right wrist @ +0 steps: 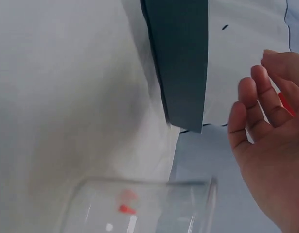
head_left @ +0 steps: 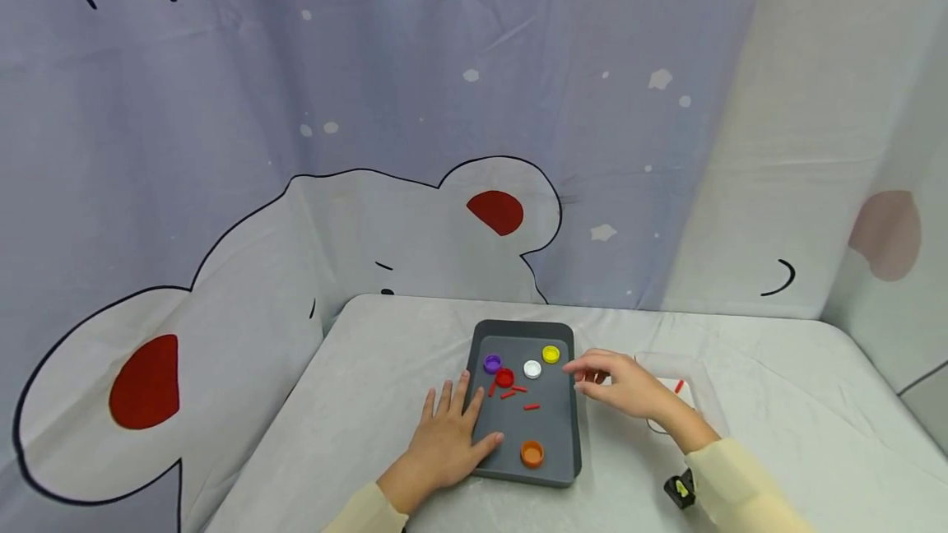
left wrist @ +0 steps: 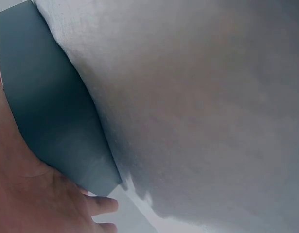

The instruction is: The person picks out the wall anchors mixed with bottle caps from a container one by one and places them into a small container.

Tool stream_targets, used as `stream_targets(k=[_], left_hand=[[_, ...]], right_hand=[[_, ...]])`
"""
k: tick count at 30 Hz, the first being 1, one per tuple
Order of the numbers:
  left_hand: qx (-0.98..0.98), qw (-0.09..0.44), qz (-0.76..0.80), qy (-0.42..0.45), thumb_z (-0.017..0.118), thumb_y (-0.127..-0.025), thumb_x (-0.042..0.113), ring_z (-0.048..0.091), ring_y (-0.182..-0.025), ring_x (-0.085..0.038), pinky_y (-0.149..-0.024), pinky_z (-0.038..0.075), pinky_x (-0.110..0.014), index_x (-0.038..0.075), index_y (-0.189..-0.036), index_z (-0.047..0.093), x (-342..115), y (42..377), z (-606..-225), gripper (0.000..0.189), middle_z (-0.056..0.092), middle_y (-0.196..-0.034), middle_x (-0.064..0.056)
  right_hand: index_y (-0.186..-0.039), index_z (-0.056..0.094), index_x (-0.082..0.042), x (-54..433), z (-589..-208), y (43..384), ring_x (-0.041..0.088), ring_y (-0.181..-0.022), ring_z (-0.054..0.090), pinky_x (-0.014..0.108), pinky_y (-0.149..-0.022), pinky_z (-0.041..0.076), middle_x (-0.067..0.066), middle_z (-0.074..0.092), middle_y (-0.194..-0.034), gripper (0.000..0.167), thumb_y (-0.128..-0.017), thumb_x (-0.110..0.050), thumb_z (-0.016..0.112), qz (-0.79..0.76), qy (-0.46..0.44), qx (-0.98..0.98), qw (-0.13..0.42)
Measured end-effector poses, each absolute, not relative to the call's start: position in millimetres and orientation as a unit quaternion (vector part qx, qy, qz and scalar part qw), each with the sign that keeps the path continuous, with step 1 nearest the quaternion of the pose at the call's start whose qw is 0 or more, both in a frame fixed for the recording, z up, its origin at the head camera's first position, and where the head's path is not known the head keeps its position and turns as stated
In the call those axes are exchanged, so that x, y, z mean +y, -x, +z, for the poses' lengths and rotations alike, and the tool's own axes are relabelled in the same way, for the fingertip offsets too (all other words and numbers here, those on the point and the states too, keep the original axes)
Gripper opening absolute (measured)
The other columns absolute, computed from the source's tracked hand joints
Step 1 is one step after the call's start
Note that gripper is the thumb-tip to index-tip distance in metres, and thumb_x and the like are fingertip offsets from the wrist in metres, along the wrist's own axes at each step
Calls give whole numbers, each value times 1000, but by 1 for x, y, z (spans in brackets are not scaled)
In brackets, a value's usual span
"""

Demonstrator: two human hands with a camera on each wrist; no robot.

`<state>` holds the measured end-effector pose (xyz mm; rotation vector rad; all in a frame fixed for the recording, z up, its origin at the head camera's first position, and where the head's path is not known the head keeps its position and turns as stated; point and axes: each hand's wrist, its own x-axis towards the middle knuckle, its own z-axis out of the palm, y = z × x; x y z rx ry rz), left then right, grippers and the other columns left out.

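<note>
My left hand (head_left: 446,442) rests with fingers spread on the left rim of a dark grey tray (head_left: 554,426). In the tray, a purple cap (head_left: 492,364), a red cap (head_left: 504,377), a white cap (head_left: 532,369) and a yellow cap (head_left: 550,354) sit toward the far end. An orange cap (head_left: 532,455) lies near the front. Several short red sticks, one red stick (head_left: 532,407) apart from the others, are scattered in the middle. Over the tray's right edge my right hand (head_left: 624,383) hovers with loosely bent fingers, thumb apart from them, nothing visible between.
Right of the tray stands a clear plastic box (right wrist: 154,187), partly behind my right forearm, with a red stick (head_left: 679,386) in it. A small black device (head_left: 680,488) is beside the right sleeve. White cloth (head_left: 400,352) covers the table; a printed curtain (head_left: 444,105) hangs behind.
</note>
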<state>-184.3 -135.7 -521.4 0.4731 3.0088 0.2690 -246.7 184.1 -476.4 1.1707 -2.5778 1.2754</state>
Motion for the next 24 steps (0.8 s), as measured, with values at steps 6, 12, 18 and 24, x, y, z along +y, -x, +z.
stream_targets(k=[6,12,18,24], left_hand=[[984,43,83,-153,36,-98,73,16,-153,-44,-120,9,-63,14,-159,35,-136,185,-521,85,12,-169,-14],[984,42,81,-152,36,-97,73,17,-153,-44,-120,9,-63,14,-159,36,-136,184,-521,85,12,-169,-14],[984,44,82,-151,36,-97,73,17,-153,-44,-120,10,-64,14,-159,36,-136,184,-519,85,13,-169,-15],[983,51,85,-155,35,-97,74,17,-153,-44,-120,10,-63,14,-159,35,-136,184,-519,86,13,-169,-14]], right_hand=[[-119,74,-8,167,-476,255,9,-88,60,29,-78,53,-4,67,-102,25,-94,-8,71,385,-406,-828,-15],[-120,74,-11,151,-476,263,13,-90,63,33,-81,56,1,67,-110,28,-92,-7,73,348,-421,-835,-67],[-119,75,-10,135,-479,273,5,-86,58,28,-80,53,7,66,-108,30,-90,-2,73,274,-442,-846,-122],[-121,75,-16,123,-481,280,7,-82,56,23,-78,49,1,65,-104,38,-88,2,72,209,-467,-847,-143]])
